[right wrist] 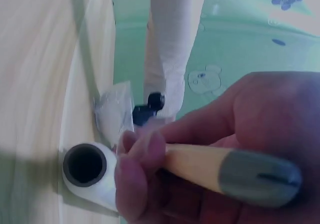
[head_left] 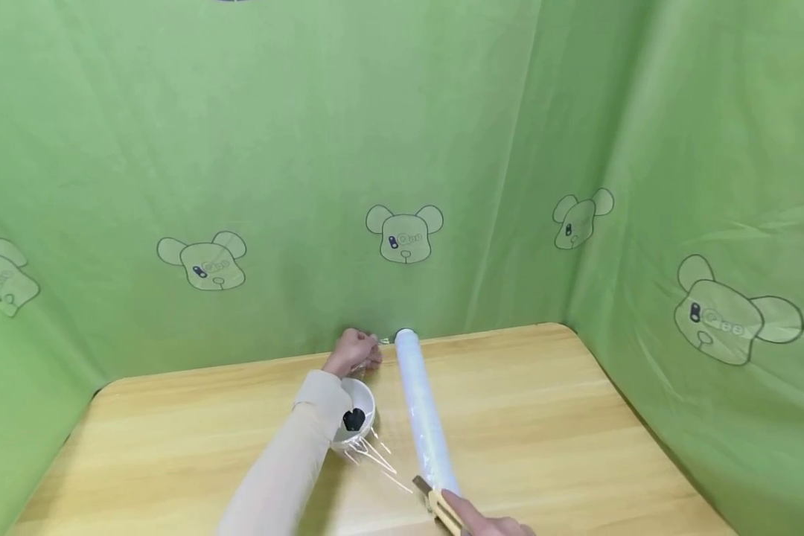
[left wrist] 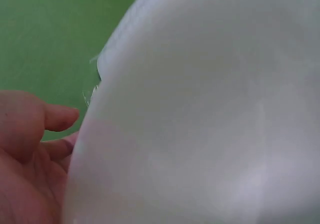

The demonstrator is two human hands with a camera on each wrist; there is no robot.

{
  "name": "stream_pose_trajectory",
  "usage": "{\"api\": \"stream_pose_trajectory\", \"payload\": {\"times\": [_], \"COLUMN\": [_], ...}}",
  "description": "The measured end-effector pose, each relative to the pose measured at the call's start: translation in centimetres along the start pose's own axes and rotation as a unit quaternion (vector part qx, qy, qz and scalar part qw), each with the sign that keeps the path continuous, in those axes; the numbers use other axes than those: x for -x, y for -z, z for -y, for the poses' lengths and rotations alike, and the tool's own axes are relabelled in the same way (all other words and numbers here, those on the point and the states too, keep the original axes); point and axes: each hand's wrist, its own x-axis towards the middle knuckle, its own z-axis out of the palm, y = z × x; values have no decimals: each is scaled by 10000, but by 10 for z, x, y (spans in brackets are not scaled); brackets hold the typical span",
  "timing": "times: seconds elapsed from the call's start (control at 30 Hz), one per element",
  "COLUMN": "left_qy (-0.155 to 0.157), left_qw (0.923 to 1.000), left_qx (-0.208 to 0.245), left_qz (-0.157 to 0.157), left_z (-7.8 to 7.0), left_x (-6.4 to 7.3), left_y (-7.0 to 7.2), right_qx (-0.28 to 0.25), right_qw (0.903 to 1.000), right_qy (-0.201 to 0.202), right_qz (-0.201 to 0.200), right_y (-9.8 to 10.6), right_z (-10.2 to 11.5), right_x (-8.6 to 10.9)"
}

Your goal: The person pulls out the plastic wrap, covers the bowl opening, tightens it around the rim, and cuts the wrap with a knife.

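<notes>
My left hand (head_left: 356,351) is at the table's far edge, fingers curled on clear cling film, whose glints show beside the fingertips. Under the left wrist sits a white bowl (head_left: 367,394), with shiny film creases stretching from its near side toward the roll. A black object (head_left: 353,419) shows against the bowl by the sleeve. The cling film roll (head_left: 423,406) lies lengthwise to the right of the bowl. At the roll's near end, my right hand (head_left: 492,522) grips a tan-handled utility knife (head_left: 445,512), blade end pointing away. A large pale surface (left wrist: 200,108) hides part of the left fingers.
The wooden table (head_left: 549,432) is bounded by green curtains (head_left: 275,149) printed with bear heads, at the back and both sides. In the right wrist view, the roll's hollow dark core (right wrist: 85,165) faces the camera.
</notes>
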Motion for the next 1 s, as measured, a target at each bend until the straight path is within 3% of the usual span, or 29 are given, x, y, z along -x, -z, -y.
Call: {"api": "stream_pose_trajectory", "payload": {"times": [0.03, 0.1, 0.2, 0.3, 0.43, 0.53, 0.6, 0.7, 0.9, 1.0], "left_qy": [-89, -127, -94, -160, -310, -307, -313, -563, -1035, -1157], "left_qw": [9997, 9980, 9963, 9953, 9920, 9878, 9856, 9810, 9820, 9831], "left_qx": [-224, -609, -847, -951, -1208, -1493, -1606, -1789, -1458, -1300], "left_qz": [-54, -112, -58, 63, 212, 312, 420, 503, 605, 564], "left_z": [-1, -4, -6, -6, -5, -2, 0, 5, 20, 27], "left_x": [1, 2, 6, 11, 19, 25, 30, 40, 62, 72], "left_y": [2, 7, 14, 21, 30, 39, 44, 52, 64, 66], "right_qx": [17, -171, -700, -1003, -1012, -1073, -1285, -1716, -2379, -2596], "right_qw": [9999, 9988, 9968, 9948, 9940, 9932, 9907, 9831, 9604, 9486], "right_qy": [-119, -414, -257, 95, 376, 292, 108, -269, -1195, -1427], "right_qz": [48, 199, 296, 148, -179, -340, -441, -575, -827, -1112], "right_y": [18, 35, 40, 35, 31, 34, 35, 35, 32, 30], "right_z": [19, 34, 26, 7, -8, -8, -8, -12, -23, -30], "right_x": [-3, -9, -16, -22, -28, -31, -34, -40, -49, -56]}}
